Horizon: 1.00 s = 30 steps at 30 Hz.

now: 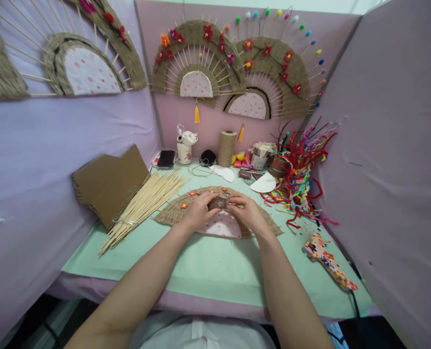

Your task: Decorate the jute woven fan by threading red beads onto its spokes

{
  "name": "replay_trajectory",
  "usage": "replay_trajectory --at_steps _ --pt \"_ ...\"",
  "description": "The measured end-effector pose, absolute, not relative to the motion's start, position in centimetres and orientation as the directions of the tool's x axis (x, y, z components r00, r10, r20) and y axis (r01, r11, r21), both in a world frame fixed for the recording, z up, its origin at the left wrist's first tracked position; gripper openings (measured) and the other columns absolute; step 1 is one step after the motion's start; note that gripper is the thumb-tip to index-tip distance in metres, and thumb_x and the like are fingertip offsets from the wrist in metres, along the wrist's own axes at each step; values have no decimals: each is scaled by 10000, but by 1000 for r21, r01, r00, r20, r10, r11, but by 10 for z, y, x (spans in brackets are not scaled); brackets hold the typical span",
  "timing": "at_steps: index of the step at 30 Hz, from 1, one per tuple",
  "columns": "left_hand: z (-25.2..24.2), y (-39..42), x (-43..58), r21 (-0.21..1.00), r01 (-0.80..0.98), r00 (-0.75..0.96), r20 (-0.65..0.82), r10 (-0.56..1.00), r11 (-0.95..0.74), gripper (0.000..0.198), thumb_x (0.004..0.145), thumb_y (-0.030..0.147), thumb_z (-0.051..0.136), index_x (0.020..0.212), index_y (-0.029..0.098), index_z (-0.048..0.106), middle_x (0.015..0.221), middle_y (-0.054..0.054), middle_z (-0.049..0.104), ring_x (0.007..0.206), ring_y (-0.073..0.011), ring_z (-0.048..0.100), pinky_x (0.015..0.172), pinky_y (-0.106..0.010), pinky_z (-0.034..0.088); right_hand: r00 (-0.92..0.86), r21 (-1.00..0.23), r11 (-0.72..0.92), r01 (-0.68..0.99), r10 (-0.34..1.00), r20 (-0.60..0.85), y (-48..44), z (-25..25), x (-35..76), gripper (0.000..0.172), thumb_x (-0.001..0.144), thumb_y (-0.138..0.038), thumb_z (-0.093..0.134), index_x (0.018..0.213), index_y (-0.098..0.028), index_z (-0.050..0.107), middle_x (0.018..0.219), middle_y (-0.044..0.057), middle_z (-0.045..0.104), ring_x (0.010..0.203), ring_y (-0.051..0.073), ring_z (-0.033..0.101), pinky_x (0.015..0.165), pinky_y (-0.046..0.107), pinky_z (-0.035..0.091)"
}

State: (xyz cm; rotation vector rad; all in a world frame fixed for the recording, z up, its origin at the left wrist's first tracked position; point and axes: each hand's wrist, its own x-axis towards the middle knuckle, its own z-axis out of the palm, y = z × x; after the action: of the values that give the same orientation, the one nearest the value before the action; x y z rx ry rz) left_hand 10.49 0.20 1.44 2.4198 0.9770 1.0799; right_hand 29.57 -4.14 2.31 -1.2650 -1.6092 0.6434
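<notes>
Both of my hands meet above a half-round fan woven from twine (172,215), which lies flat on the table. Between their fingertips is a small brown bundle in clear wrap (219,202); its exact kind is hard to make out. My left hand (200,209) is closed on the bundle's left side, and my right hand (248,212) pinches its right side. Below them shows the fan's half-round white cloth patch (223,226) with pink spots. Small red flowers (184,206) with yellow centres sit on the fan's upper left; part of the fan is hidden under my hands.
Left lie bamboo sticks (143,206) and cardboard (110,182). Behind stand a twine spool (227,148), a white cup (186,148) and a phone (166,158). Right are tangled pipe cleaners (302,165) and a patterned glue gun (330,261) with a cord. Finished fans (197,53) hang behind.
</notes>
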Motion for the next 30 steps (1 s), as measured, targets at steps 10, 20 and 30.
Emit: replay_trajectory --at_steps 10,20,30 --pt "4 -15 125 590 474 430 493 756 -654 353 768 170 643 1119 202 627 1132 -91 673 1060 -244 614 941 -391 485 -112 -875 214 434 977 183 -46 20 305 145 753 -279 608 800 -213 728 1038 80 707 807 210 656 676 330 529" --pt "-1 -17 124 625 444 431 480 764 -643 335 773 138 604 1101 206 626 1082 -71 661 1008 -225 611 904 -363 490 -208 -943 35 332 978 -37 -45 17 303 200 765 -312 611 898 -200 710 901 48 716 764 180 646 657 289 551" --pt "-1 -16 124 651 448 424 449 786 -613 325 769 138 596 1089 176 631 1061 -98 651 992 -239 598 886 -368 478 -111 -908 119 402 991 81 -44 19 300 174 699 -351 692 681 -179 709 981 97 732 931 257 650 695 314 527"
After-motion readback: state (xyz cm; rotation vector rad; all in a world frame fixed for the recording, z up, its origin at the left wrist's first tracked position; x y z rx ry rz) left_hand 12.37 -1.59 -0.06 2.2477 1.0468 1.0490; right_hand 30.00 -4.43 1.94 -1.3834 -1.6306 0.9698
